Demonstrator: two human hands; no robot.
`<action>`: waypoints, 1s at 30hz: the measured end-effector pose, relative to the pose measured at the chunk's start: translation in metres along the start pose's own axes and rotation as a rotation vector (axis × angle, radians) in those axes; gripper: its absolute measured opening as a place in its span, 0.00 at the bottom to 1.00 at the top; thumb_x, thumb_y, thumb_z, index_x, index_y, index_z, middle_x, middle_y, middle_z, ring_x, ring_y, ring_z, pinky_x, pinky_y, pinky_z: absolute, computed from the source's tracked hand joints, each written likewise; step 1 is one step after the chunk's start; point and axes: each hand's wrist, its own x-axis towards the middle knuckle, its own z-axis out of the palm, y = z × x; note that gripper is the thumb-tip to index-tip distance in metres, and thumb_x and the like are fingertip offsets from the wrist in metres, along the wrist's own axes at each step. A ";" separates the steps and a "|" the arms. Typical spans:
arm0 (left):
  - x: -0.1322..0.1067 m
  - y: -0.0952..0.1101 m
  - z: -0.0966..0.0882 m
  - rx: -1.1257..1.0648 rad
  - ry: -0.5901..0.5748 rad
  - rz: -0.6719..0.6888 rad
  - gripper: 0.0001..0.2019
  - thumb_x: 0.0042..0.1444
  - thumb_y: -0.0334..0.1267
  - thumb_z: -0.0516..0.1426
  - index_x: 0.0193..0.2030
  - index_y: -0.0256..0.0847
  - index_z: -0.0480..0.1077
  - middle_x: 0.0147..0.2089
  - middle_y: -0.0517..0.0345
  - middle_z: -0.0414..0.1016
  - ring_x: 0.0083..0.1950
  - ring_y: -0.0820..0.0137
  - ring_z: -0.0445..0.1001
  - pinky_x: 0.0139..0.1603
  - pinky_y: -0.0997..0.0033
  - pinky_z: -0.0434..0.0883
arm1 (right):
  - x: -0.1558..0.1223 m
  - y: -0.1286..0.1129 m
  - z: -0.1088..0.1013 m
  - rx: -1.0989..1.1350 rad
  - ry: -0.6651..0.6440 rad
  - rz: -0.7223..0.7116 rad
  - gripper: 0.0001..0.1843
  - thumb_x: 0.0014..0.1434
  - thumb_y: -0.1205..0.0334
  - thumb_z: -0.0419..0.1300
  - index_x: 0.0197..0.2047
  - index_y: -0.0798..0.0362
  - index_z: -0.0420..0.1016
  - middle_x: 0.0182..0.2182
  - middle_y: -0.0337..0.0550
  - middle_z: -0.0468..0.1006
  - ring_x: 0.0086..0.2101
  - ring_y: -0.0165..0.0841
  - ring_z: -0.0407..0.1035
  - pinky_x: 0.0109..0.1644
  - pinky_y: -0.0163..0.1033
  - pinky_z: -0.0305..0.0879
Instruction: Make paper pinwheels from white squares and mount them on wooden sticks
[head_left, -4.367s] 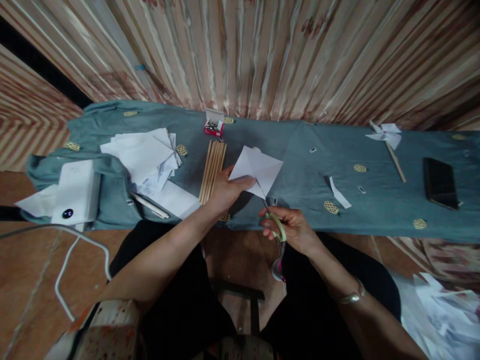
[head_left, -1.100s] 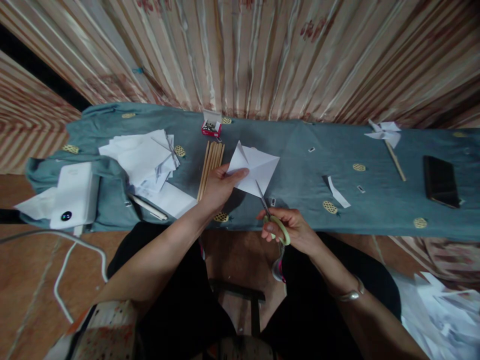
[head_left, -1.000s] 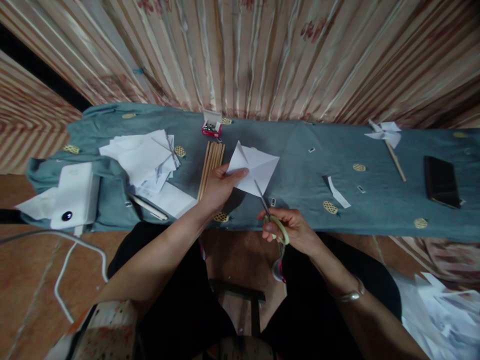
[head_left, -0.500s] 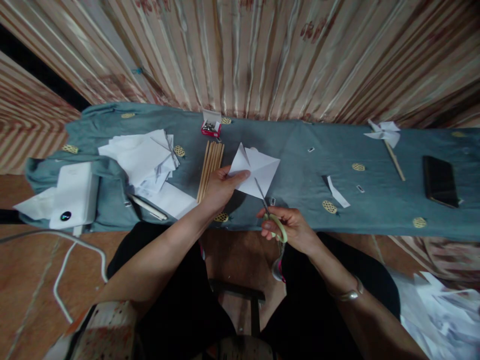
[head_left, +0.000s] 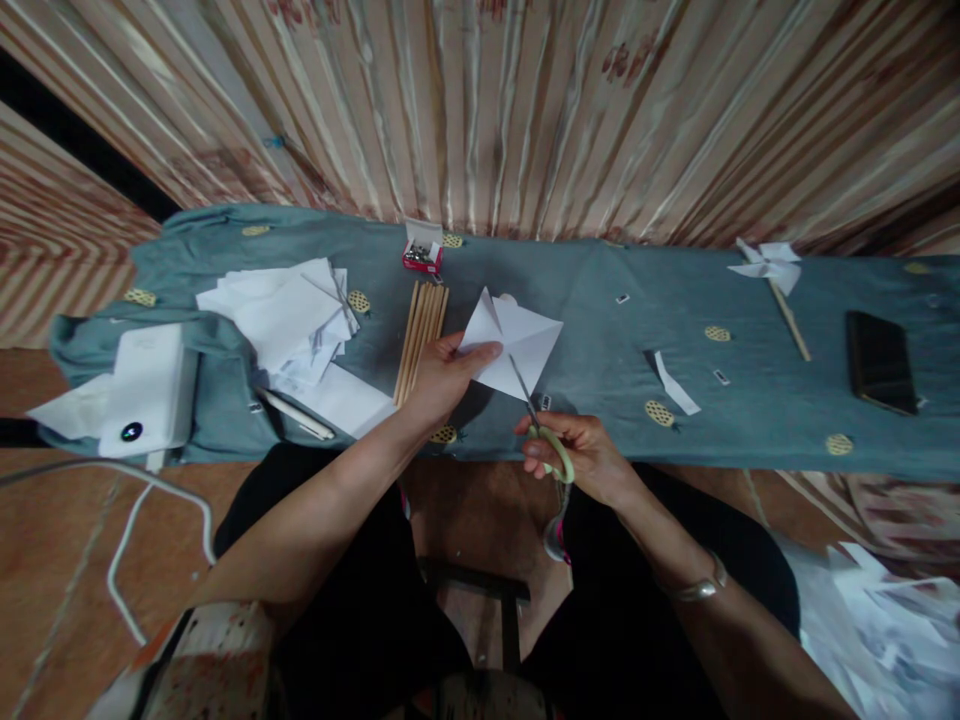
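Observation:
My left hand (head_left: 442, 375) pinches a white creased paper square (head_left: 517, 340) and holds it just above the blue-grey cloth (head_left: 600, 330) of the table. My right hand (head_left: 577, 455) grips green-handled scissors (head_left: 541, 425) by their loops. The blades point up and left into the lower edge of the paper. A bundle of wooden sticks (head_left: 421, 335) lies just left of my left hand.
A pile of white paper sheets (head_left: 281, 310) and a white device (head_left: 150, 385) with a cable sit at the left. A small red box of pins (head_left: 420, 255) stands at the back. At the right lie a paper pinwheel (head_left: 769, 265) on a stick, a black phone (head_left: 879, 362) and a paper strip (head_left: 675, 385).
The paper has been turned in my left hand since the earliest frame, and one cut flap now stands up. The scissors stay at its lower edge; both hands have barely shifted in the last second.

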 end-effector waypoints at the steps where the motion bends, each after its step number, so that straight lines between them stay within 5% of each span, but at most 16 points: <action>1: 0.000 0.000 0.000 0.001 0.004 0.000 0.13 0.40 0.41 0.69 0.32 0.37 0.78 0.29 0.57 0.80 0.27 0.72 0.74 0.28 0.73 0.68 | 0.000 0.000 0.000 -0.001 0.003 -0.001 0.22 0.42 0.47 0.74 0.32 0.53 0.76 0.20 0.34 0.76 0.18 0.25 0.70 0.22 0.31 0.69; 11: -0.001 0.001 0.001 -0.007 0.005 -0.004 0.12 0.41 0.41 0.69 0.32 0.38 0.77 0.30 0.57 0.80 0.28 0.72 0.74 0.30 0.72 0.69 | 0.001 0.002 0.001 0.032 0.044 0.001 0.23 0.39 0.48 0.76 0.31 0.54 0.76 0.18 0.34 0.75 0.17 0.24 0.69 0.21 0.30 0.69; 17: -0.001 0.001 0.001 -0.009 -0.006 -0.013 0.13 0.39 0.41 0.69 0.32 0.38 0.78 0.30 0.58 0.80 0.27 0.73 0.73 0.30 0.73 0.69 | -0.004 0.003 -0.003 -0.114 -0.063 -0.031 0.23 0.47 0.45 0.71 0.38 0.54 0.76 0.24 0.37 0.78 0.22 0.26 0.72 0.23 0.29 0.67; 24: 0.004 0.004 -0.004 -0.073 -0.019 -0.021 0.15 0.36 0.41 0.71 0.32 0.37 0.78 0.30 0.57 0.80 0.28 0.71 0.74 0.31 0.72 0.71 | -0.019 -0.005 -0.032 -0.186 -0.170 0.033 0.25 0.49 0.42 0.70 0.41 0.55 0.77 0.27 0.41 0.80 0.25 0.28 0.73 0.25 0.30 0.67; 27: 0.005 0.002 -0.006 -0.053 -0.069 -0.054 0.13 0.35 0.40 0.71 0.29 0.37 0.79 0.27 0.58 0.79 0.25 0.73 0.73 0.27 0.74 0.68 | -0.025 -0.012 -0.049 -0.197 -0.101 0.006 0.28 0.49 0.39 0.68 0.41 0.56 0.77 0.27 0.43 0.80 0.25 0.29 0.73 0.27 0.32 0.68; 30: 0.003 -0.002 -0.005 -0.002 -0.147 -0.116 0.11 0.35 0.39 0.71 0.27 0.39 0.79 0.26 0.57 0.79 0.25 0.72 0.72 0.27 0.74 0.68 | -0.024 -0.014 -0.058 -0.191 0.100 -0.103 0.29 0.47 0.38 0.69 0.40 0.54 0.77 0.27 0.43 0.80 0.25 0.30 0.72 0.27 0.33 0.67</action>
